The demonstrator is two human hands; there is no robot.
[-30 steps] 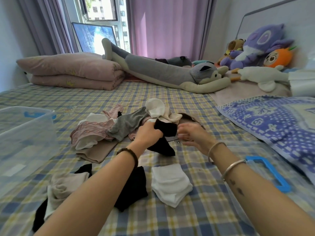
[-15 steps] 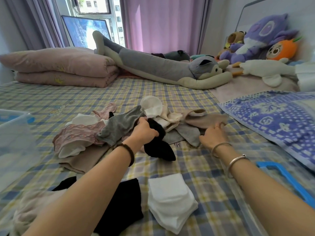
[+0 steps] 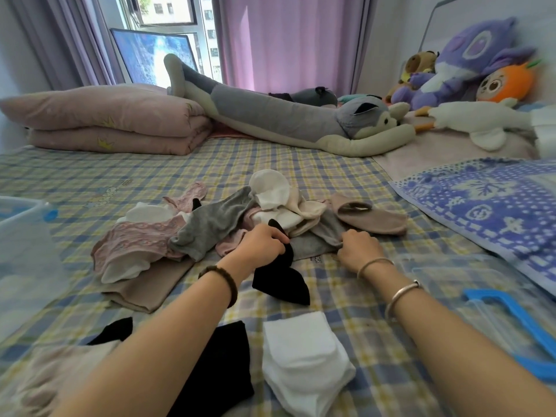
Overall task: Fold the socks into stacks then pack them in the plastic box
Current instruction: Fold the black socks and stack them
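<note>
Plastic box [image 3: 27, 251]: well left of the loose sock pile [image 3: 210, 224]. Left hand [image 3: 264, 243]: at pile's near edge, fingers curled round black sock [image 3: 282, 281]. Folded white socks [image 3: 304, 362]: nearer than pile, apart. Right hand [image 3: 359, 251]: at pile's near-right edge, pinching grey sock [image 3: 313, 243].

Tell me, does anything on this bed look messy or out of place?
Only the unsorted sock pile ahead: socks of mixed colours lie tangled over one another, unlike the neat white stack and black stack nearer the person. The left hand grips a black sock and the right hand a gray sock. Nothing looks torn or spilled.
</note>
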